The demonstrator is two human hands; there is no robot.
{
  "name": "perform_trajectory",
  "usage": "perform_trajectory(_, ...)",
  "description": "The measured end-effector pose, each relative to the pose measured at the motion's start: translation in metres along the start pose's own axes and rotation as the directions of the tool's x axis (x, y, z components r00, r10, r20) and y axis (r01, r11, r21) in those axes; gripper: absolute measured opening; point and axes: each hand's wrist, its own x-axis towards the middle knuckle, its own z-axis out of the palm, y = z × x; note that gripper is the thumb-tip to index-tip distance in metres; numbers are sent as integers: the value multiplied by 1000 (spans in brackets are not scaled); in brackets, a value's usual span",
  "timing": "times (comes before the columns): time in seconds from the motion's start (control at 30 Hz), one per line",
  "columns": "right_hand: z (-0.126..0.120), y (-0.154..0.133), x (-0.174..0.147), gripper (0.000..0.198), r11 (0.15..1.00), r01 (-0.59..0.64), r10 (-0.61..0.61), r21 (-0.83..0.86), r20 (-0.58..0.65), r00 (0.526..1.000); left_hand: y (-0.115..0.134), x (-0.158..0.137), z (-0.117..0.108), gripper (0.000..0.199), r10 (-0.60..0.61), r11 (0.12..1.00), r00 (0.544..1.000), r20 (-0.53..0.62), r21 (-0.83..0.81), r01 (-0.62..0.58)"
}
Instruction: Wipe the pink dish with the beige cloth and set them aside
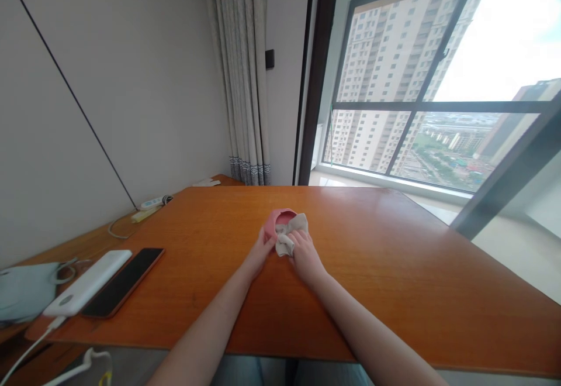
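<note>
A pink, hollow object like a bowl or small pot (272, 220) is tilted on its side over the middle of the wooden table (368, 257), its round opening turned toward me and to the right. My left hand (263, 245) grips it at its lower left side. My right hand (303, 252) is closed on a light grey-white cloth (300, 222), pressed at the opening. Part of the cloth covers the rim, and another fold hangs below, between the hands. The fingertips of my right hand are partly hidden in the cloth.
On the left of the table lie a white power bank (90, 281) with a cable and a black phone (125, 281). A pale blue pouch (28, 289) sits at the far left edge. Behind are a power strip (153, 202), a curtain (243, 82) and a window (394, 105).
</note>
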Motion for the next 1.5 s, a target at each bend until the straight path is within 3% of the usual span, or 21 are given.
perform_trajectory(0.1,4,-5,-1,12,999,-34,33,-35,-13,999,-13,-1,5,63,-86,993,995,-55,-84,81)
perform_trajectory(0.17,6,-10,0,12,999,-25,26,-45,9,1000,-15,1,4,58,-68,995,991,-119,-78,59)
perform_trajectory(0.3,1,-10,5,8,997,75,-74,-13,72,995,-5,8,-9,47,91,988,971,-219,144,-60)
perform_trajectory(0.47,-7,3,8,7,971,239,-238,-3,61,969,6,13,-25,39,122,900,970,-211,435,-18)
perform_trajectory(0.57,-4,3,4,6,987,160,-160,-9,46,986,0,10,-20,44,89,943,987,-136,331,-39)
perform_trajectory(0.73,4,-7,0,7,999,-37,39,12,-116,992,-22,3,3,65,32,999,997,-75,18,-31)
perform_trajectory(0.93,-2,-1,5,9,994,101,-102,39,5,995,-16,10,-9,54,157,971,971,-178,209,-119)
perform_trajectory(1.1,-8,1,8,9,972,234,-235,19,47,971,11,13,-20,46,179,924,977,-115,361,-127)
perform_trajectory(1.2,-5,0,5,9,981,192,-191,-1,49,980,10,8,-16,50,127,929,984,-123,363,-74)
perform_trajectory(1.37,2,0,1,12,999,33,-35,-24,-54,998,-21,4,1,60,80,992,985,-154,107,-64)
perform_trajectory(1.5,4,-1,2,13,997,67,-69,-34,-61,996,-29,8,-2,52,89,985,954,-287,170,-41)
